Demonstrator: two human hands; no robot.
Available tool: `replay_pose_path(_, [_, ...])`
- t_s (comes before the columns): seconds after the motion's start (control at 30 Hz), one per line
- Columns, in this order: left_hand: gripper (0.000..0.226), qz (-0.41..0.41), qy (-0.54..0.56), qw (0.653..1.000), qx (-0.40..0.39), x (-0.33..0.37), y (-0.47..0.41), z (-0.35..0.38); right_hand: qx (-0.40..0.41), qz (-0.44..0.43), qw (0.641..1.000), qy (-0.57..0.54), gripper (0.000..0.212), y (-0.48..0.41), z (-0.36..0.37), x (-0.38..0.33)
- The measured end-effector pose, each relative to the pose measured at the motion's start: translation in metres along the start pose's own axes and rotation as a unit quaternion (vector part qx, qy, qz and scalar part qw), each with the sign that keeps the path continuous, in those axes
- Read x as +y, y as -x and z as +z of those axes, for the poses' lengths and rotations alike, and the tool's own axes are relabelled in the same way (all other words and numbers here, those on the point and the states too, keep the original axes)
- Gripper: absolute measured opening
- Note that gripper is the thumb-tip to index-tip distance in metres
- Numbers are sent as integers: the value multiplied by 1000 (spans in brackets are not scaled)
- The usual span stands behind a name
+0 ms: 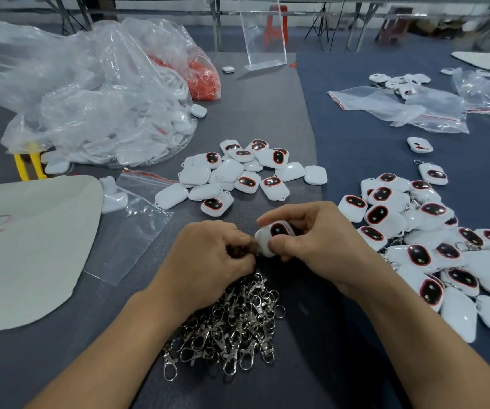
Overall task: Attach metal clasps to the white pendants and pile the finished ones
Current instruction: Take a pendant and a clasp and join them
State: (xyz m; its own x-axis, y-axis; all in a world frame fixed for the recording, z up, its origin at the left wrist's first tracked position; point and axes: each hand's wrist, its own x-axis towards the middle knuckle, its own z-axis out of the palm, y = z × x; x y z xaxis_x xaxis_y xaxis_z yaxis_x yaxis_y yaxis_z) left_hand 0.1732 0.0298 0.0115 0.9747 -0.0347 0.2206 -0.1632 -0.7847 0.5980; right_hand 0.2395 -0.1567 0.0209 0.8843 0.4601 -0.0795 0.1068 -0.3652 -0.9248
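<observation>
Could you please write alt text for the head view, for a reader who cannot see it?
Two hands work over a grey table: the right hand holds a white pendant while the left hand pinches what looks like a clasp at its edge. Loose metal clasps lie below, bare pendants beyond, finished ones heaped at right.

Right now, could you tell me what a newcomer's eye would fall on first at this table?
Dead centre, the right hand holds a white pendant with a dark, red-rimmed window, while the left hand pinches what looks like a clasp at its edge. Below them lies a shiny heap of metal clasps, and to the right a big pile of pendants.
</observation>
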Motion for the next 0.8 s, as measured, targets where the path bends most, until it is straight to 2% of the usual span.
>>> replay_pose_path(0.33, [18,-36,26,999,-2,-3,-2,1,45,-36,983,174,16,4,5,-7])
replay_pose_path(0.4, [10,-37,31,999,-6,-4,-3,0,27,-35,985,165,18,5,5,-6])
replay_pose_path(0.47, [15,-38,40,998,-8,-5,-3,0,17,-34,988,152,22,6,5,-5])
replay_pose_path(0.6, [12,-33,46,998,-14,-7,-3,1,89,-35,989,115,23,1,6,1])
replay_pose_path(0.67, [12,-21,49,998,-23,-8,-3,0,85,-23,993,77,26,-2,8,1])
replay_pose_path(0.8, [14,-6,58,998,-28,-8,-3,-1,67,-22,993,98,28,-4,7,2])
